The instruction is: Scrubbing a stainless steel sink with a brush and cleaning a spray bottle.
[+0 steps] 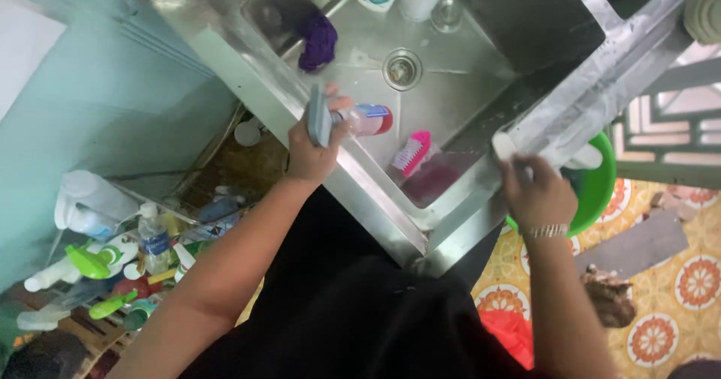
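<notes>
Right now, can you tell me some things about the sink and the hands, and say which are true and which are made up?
1. The left hand holds a grey sponge and a clear bottle with a red cap. True.
2. A pink brush lies in the steel sink. True.
3. The purple cloth is in the right hand. False: it lies in the sink, away from both hands.
4. The right hand rests at the sink's edge, near a green basin. True.
5. The sink drain is covered by the brush. False: the drain is bare, and the brush lies apart from it.
</notes>
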